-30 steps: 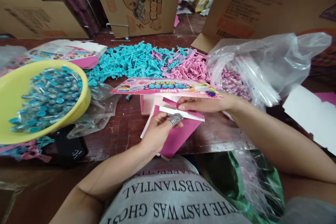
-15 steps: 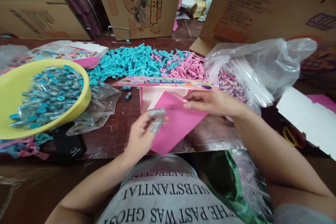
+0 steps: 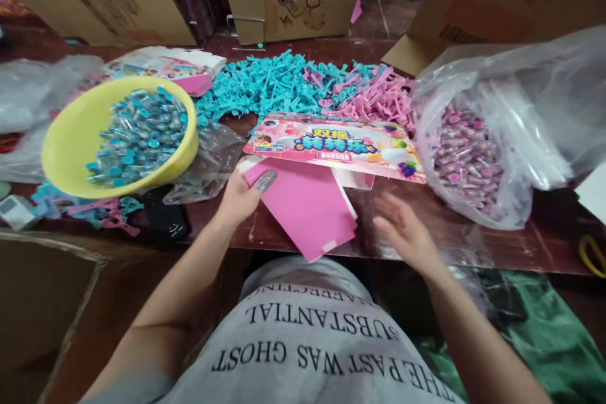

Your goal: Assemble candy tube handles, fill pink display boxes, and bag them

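My left hand, with silver tape on its thumb, grips the left edge of a folded pink card sheet. The sheet slants down toward the table's front edge, and a white edge shows along its right side. Behind it stands a printed display box with colourful lettering and fruit pictures; the sheet covers part of it. Whether the two are joined, I cannot tell. My right hand is apart from the sheet, to its right, slightly blurred, fingers spread and holding nothing.
A yellow basin of small blue-capped tubes stands left, a plastic bag of pink-capped ones right. Blue plastic pieces and pink pieces lie piled behind. Cardboard boxes line the back. A black phone-like object lies front left.
My right hand has let go of the pink card and moved away to the right. My left hand has shifted to the card's upper left edge. The view has turned slightly left and lower.
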Tool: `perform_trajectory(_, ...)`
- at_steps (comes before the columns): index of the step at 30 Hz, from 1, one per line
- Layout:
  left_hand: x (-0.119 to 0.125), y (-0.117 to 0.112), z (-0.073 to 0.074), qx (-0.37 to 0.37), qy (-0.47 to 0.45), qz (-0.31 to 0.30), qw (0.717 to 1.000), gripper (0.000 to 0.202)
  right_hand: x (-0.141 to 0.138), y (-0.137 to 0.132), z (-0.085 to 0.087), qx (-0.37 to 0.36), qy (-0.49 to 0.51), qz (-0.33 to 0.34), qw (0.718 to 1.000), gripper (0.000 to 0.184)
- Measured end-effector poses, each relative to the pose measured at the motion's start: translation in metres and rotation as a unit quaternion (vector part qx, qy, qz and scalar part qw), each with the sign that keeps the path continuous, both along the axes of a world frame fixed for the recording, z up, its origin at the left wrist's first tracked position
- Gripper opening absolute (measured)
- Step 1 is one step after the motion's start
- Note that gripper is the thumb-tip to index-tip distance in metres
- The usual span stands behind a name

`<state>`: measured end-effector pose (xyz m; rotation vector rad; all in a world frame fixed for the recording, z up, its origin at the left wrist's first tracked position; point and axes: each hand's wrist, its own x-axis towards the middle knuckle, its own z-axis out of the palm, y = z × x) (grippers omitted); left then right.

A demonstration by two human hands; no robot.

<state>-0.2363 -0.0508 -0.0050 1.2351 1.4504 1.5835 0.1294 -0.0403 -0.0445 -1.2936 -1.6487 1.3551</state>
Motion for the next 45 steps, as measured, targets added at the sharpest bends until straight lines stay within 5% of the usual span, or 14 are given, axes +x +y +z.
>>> perform_trajectory(4,0.003,0.049,0.017,-0.060,0.044,-0.350,0.934,0.046,-0.027,0.047,0.036,0.103,0.019,0.069,0.992,0.062)
perform_trajectory(6,0.018,0.063,0.013,-0.087,0.021,-0.400,0.912,0.048,-0.044,0.068,0.046,0.097,0.042,0.100,0.989,0.053)
perform_trajectory(11,0.037,0.064,-0.012,-0.039,-0.069,-0.287,0.955,0.040,-0.055,0.088,0.046,0.062,0.052,0.122,0.989,0.040)
perform_trajectory(15,0.031,0.058,-0.025,-0.043,-0.041,-0.250,0.966,0.028,-0.046,0.086,0.036,0.188,-0.009,0.133,0.973,0.032)
perform_trajectory(19,0.023,0.053,-0.028,-0.028,0.031,-0.229,0.973,0.018,-0.047,0.074,0.027,0.425,-0.180,0.118,0.879,0.018)
perform_trajectory(22,0.022,0.049,-0.027,-0.003,0.107,-0.215,0.971,0.018,-0.053,0.068,0.029,0.487,-0.243,0.121,0.830,0.020)
perform_trajectory(24,0.024,0.048,-0.025,0.005,0.149,-0.208,0.967,0.021,-0.059,0.072,0.037,0.449,-0.217,0.117,0.859,0.023)
perform_trajectory(27,0.031,0.045,-0.017,0.032,0.203,-0.210,0.956,0.025,-0.071,0.092,0.056,0.299,-0.154,0.147,0.930,0.044)
perform_trajectory(32,0.061,0.003,0.008,0.147,0.276,0.036,0.949,0.042,-0.080,0.125,0.080,0.197,-0.217,0.237,0.926,0.044)
perform_trajectory(33,0.070,-0.010,0.012,0.151,0.254,0.036,0.955,0.040,-0.080,0.129,0.084,0.184,-0.225,0.249,0.924,0.043)
perform_trajectory(36,0.093,-0.035,0.020,0.038,0.135,-0.114,0.983,0.016,-0.080,0.130,0.095,0.140,-0.213,0.309,0.916,0.048)
perform_trajectory(38,0.102,-0.034,0.023,-0.074,0.027,-0.168,0.983,0.019,-0.081,0.124,0.104,0.144,-0.213,0.329,0.909,0.054)
perform_trajectory(42,0.100,-0.011,0.027,-0.219,-0.169,-0.154,0.949,0.036,-0.084,0.101,0.119,0.261,-0.257,0.320,0.874,0.045)
perform_trajectory(45,0.095,-0.002,0.028,-0.249,-0.224,-0.144,0.931,0.037,-0.088,0.086,0.127,0.314,-0.260,0.311,0.859,0.036)
